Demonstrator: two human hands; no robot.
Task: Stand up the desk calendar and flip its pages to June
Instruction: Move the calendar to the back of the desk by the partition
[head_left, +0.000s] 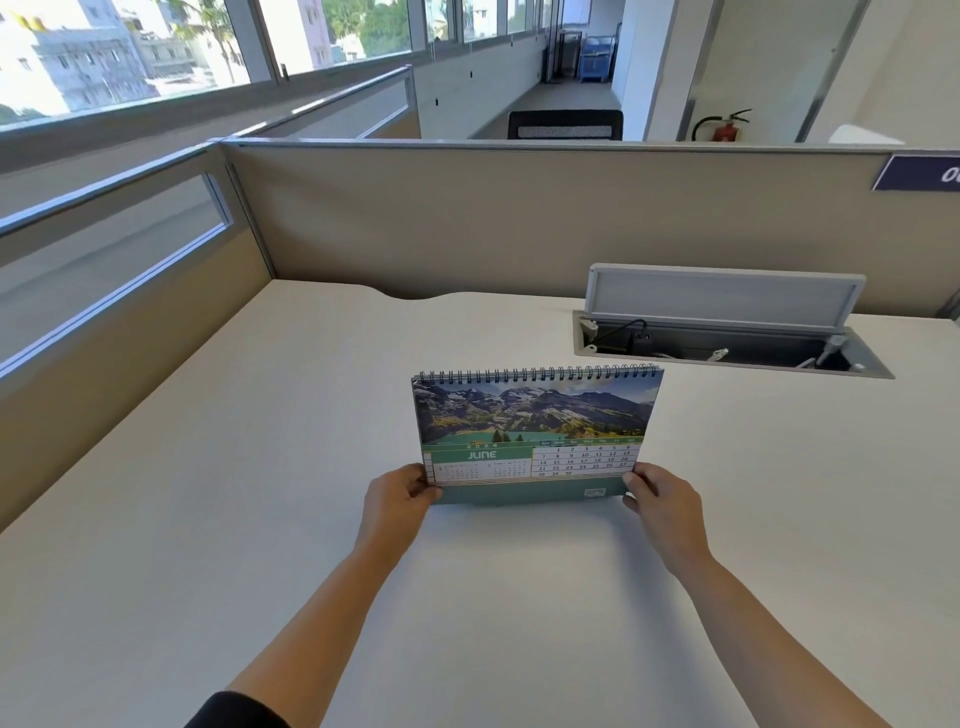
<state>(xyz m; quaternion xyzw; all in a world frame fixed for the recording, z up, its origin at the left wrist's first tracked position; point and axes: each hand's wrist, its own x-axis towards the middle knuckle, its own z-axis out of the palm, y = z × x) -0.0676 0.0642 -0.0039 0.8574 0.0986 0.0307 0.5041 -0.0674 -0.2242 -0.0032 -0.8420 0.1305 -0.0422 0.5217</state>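
Note:
The spiral-bound desk calendar (535, 421) stands upright on the white desk (260, 467), its coil at the top. The page facing me shows a mountain lake photo, the word JUNE on a green band and a date grid. My left hand (397, 501) grips the calendar's lower left corner, thumb on the front. My right hand (662, 506) grips the lower right corner the same way. Both forearms reach in from the bottom of the view.
An open cable hatch (727, 332) with its lid raised sits in the desk at the back right, with plugs and cables inside. Beige partition walls (467, 218) close the desk at the back and left. Windows lie beyond the left partition.

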